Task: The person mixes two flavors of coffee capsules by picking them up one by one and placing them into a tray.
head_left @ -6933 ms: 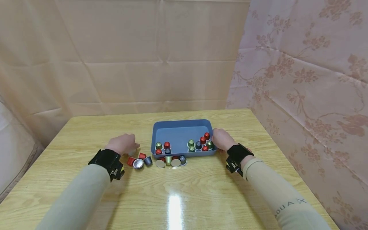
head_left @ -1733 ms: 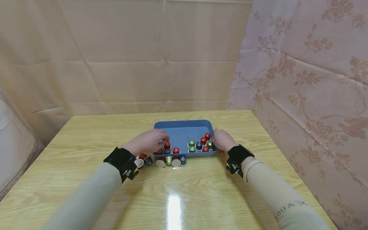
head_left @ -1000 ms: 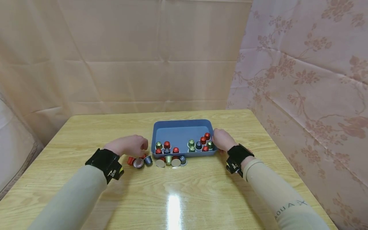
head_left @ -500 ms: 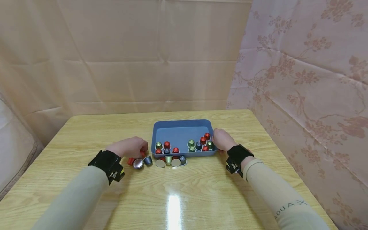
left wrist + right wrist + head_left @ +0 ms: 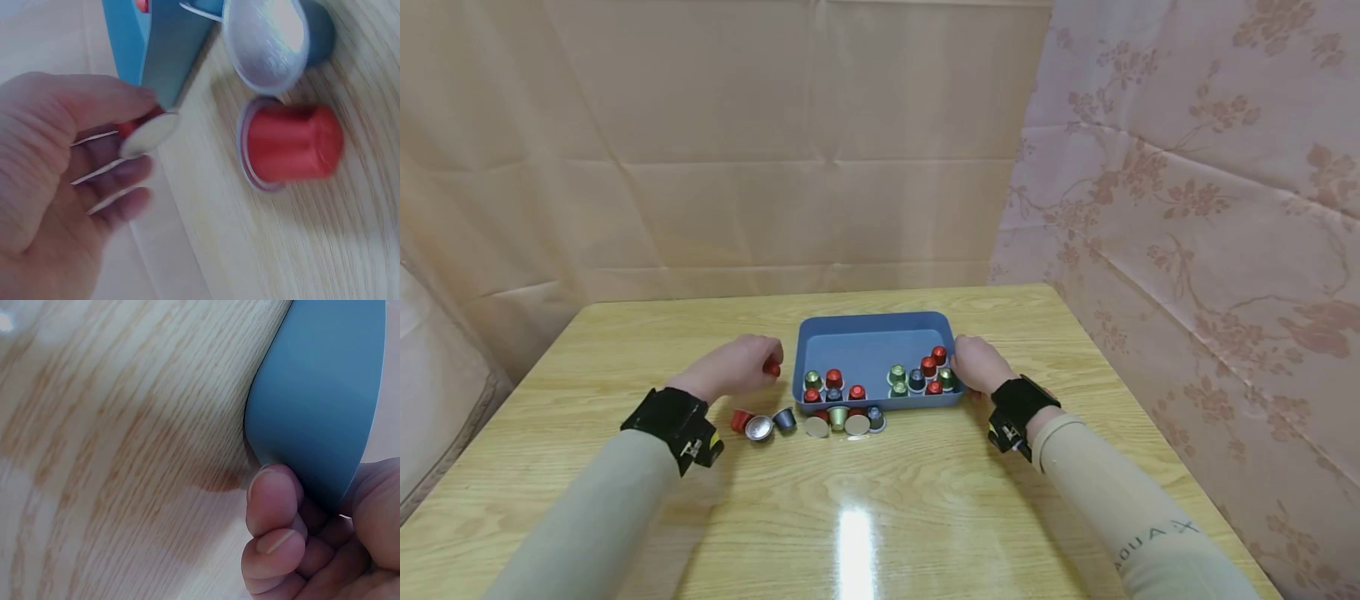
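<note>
In the head view, my left hand (image 5: 733, 367) is raised just left of the blue tray (image 5: 872, 340), pinching a red coffee capsule (image 5: 771, 367). The left wrist view shows that capsule's pale flat lid (image 5: 150, 136) between thumb and fingers. Below this hand lie a red capsule (image 5: 741, 420), a capsule with its silver face up (image 5: 759, 428) and a dark blue capsule (image 5: 785, 420). My right hand (image 5: 981, 365) grips the tray's right end, thumb at the wall and fingers curled by its lower corner in the right wrist view.
Inside the tray, red, green and dark capsules stand in two groups, including a red capsule (image 5: 857, 392) at the front. Along the outside of its front wall lie several capsules, among them a light green capsule (image 5: 838, 418). Wood-grain table (image 5: 925, 500) surrounds everything.
A red capsule now stands in the tray's front that was absent at first. My left hand went from over the tray to the loose capsules, then lifted a red capsule. My right hand stayed put.
</note>
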`<state>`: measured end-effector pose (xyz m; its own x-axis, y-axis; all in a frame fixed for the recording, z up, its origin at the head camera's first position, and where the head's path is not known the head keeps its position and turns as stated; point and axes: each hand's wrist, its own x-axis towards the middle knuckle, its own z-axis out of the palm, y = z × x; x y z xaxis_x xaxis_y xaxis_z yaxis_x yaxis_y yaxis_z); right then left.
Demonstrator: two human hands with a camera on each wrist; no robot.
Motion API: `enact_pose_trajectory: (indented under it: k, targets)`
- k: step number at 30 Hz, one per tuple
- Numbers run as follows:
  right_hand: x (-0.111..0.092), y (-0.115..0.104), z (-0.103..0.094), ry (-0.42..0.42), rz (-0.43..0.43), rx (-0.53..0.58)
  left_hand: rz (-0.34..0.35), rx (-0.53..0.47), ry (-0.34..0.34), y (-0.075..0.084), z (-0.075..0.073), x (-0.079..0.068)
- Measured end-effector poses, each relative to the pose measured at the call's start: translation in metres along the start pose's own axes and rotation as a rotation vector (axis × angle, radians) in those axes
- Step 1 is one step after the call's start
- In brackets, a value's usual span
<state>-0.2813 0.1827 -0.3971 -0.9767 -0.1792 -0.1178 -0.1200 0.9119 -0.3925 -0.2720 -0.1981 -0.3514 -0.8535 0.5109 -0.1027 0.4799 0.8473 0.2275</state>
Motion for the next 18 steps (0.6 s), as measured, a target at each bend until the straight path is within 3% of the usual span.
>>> enact_pose_trajectory:
  k: [4,8,13,18]
  targets:
    - [0.0,0.0,0.001,-0.006,0.004,0.012,0.096,-0.002,0.1,0.01,-0.002,0.005]
    - [0.001,0.0,0.001,-0.006,0.002,0.015,0.143,-0.036,0.147,0.026,-0.003,0.012]
    - [0.001,0.002,0.001,0.003,-0.01,0.006,0.149,-0.081,0.144,0.047,-0.001,0.023]
    - [0.001,0.003,0.002,0.02,-0.026,-0.005,0.157,-0.056,0.116,0.059,0.008,0.033]
